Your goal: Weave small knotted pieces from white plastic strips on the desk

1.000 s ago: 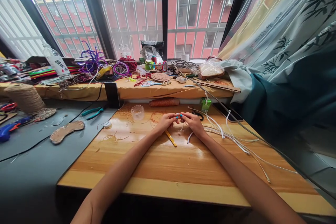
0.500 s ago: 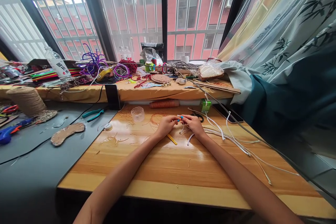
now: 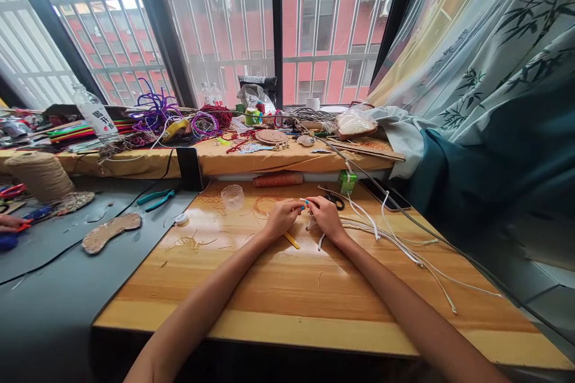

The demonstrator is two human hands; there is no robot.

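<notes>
My left hand and my right hand meet fingertip to fingertip over the wooden table. Both are closed in a pinch on a thin white cord, part of which hangs beneath the fingers; the exact grip is small and partly hidden. From under my left hand sticks out a flat yellow strip. Several white cords stretch to the right past my right wrist. Black scissors lie just behind my right hand. A loose coil of orange thread is behind my left hand.
A clear plastic cup, a spool of orange thread, a green box and a phone line the back. At left lie pliers; another person's hand touches a blue and orange tool. Over the table's right side runs a dark cable.
Another person's hand has appeared at the far left, by the blue and orange tool. My hands stay together at nearly the same spot, and the view has shifted slightly.
</notes>
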